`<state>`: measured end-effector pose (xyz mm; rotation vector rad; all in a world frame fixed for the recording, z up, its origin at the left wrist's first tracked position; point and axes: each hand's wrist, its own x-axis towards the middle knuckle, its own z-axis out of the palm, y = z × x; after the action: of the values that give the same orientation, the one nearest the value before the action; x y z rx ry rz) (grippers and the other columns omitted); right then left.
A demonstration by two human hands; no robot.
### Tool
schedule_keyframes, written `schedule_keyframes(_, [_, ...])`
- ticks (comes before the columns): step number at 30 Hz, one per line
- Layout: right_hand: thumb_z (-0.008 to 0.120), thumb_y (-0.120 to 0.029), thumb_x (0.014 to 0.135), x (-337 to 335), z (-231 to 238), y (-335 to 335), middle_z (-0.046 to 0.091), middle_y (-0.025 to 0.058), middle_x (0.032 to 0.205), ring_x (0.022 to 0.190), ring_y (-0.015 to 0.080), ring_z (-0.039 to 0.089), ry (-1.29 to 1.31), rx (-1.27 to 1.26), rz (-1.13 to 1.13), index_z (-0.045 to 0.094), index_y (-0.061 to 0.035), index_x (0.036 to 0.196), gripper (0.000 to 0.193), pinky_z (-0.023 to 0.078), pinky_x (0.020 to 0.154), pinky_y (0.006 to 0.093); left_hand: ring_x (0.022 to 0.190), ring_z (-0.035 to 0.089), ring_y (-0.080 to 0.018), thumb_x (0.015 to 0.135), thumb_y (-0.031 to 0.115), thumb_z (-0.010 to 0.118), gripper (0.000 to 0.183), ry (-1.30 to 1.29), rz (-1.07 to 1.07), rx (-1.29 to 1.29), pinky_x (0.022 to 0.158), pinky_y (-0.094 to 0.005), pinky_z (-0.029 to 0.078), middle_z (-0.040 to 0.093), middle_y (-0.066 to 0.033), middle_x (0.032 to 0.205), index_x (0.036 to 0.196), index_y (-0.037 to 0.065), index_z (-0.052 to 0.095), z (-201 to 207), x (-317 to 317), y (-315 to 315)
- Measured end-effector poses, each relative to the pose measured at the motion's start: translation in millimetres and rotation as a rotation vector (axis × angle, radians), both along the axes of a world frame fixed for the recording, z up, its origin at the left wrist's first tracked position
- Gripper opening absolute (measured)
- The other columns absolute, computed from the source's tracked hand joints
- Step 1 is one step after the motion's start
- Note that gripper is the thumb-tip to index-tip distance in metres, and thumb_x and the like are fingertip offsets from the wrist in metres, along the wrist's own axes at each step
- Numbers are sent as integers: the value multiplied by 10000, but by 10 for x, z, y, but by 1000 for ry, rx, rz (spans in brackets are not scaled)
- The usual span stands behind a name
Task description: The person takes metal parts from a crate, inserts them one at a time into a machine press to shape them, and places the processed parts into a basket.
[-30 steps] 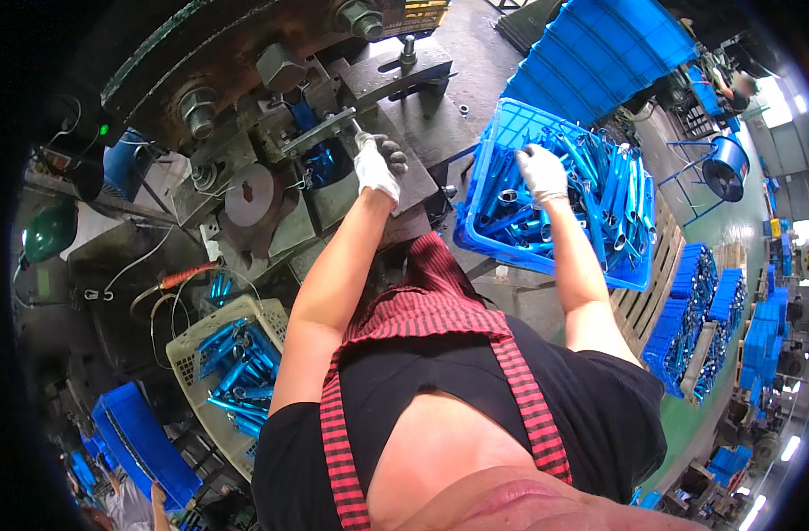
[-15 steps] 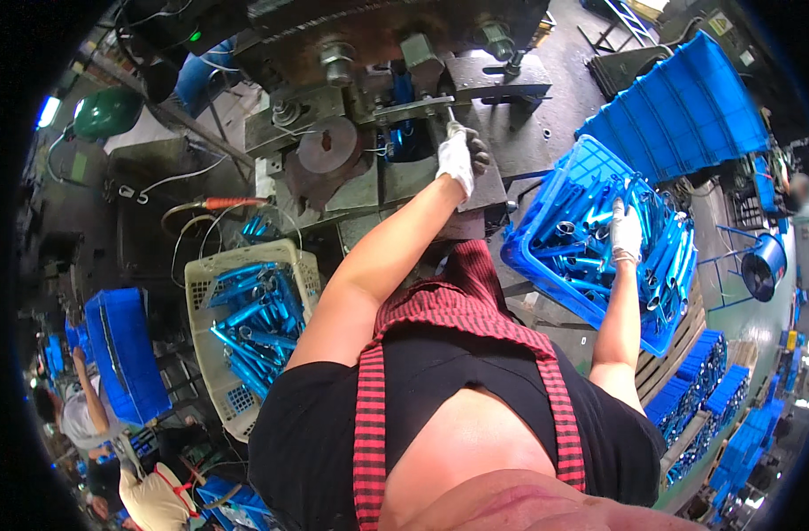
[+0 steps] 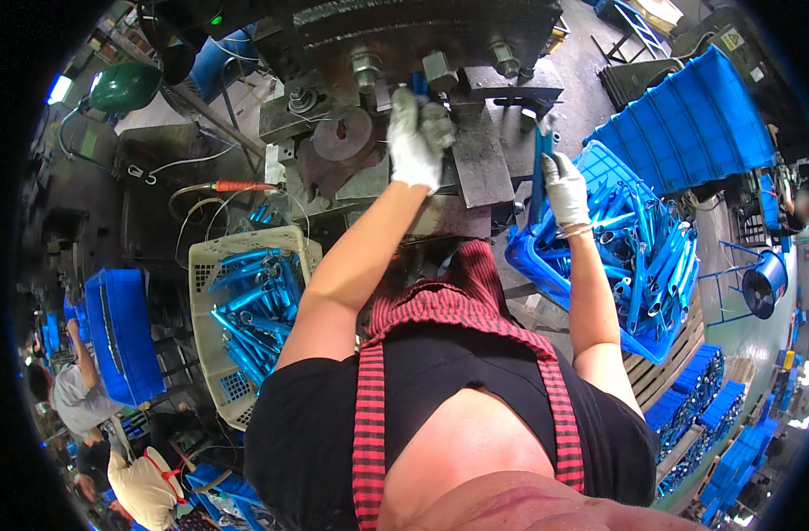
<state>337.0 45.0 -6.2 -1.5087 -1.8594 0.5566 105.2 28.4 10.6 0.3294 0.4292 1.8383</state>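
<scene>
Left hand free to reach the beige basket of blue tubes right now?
Probably not at once. The left hand is up at the press, gripping something there. The beige basket sits open beside the left arm with nothing over it.

Your left hand (image 3: 419,137) is up against the press (image 3: 422,35), boxed in by bolts above and the round disc (image 3: 344,134) just to its left; little room there. The dark plate (image 3: 480,159) lies btwn both hands, so crossing means going over it. Your right hand (image 3: 564,190) holds a blue tube (image 3: 539,173) upright at the near rim of the blue crate (image 3: 546,265), which is packed w/ tubes. On your left the beige basket (image 3: 210,265) blocks low passage; red-handled cable (image 3: 236,187) runs above it.
</scene>
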Motion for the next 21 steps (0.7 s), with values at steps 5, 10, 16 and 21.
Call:
schedule_keyframes(5, [505, -303, 831, -463, -24, 136, 585, 182, 790, 751, 371, 557, 7, 34, 92, 561, -82, 924, 246, 436, 647, 409, 555, 535, -142, 839, 265, 516, 170, 321, 227, -414, 367, -213, 345, 541, -28, 770, 913, 114, 490, -320, 74, -31])
schedule_keyframes(10, [501, -299, 836, -546, -158, 313, 583, 189, 808, 763, 374, 553, 62, 37, 104, 557, -82, 911, 237, 437, 647, 407, 519, 515, -169, 831, 220, 515, 153, 31, -133, -647, 347, -240, 361, 515, -55, 620, 836, 69, 493, -606, 248, 241])
schedule_keyframes(16, [512, -312, 829, -785, -101, 294, 587, 185, 816, 760, 369, 559, 70, 36, 153, 559, -77, 922, 257, 446, 652, 397, 482, 546, -178, 712, 195, 609, 179, 873, -13, -918, 434, -307, 425, 588, -78, 686, 794, 38, 582, -1353, -132, 836])
schedule_keyframes(21, [489, -318, 836, -1093, 26, 441, 592, 177, 828, 790, 361, 559, 69, 131, 136, 564, -72, 926, 272, 445, 679, 396, 695, 568, -210, 712, 232, 632, 340, 1105, 468, -649, 649, -326, 437, 613, -90, 839, 997, 72, 537, -1301, 38, 807])
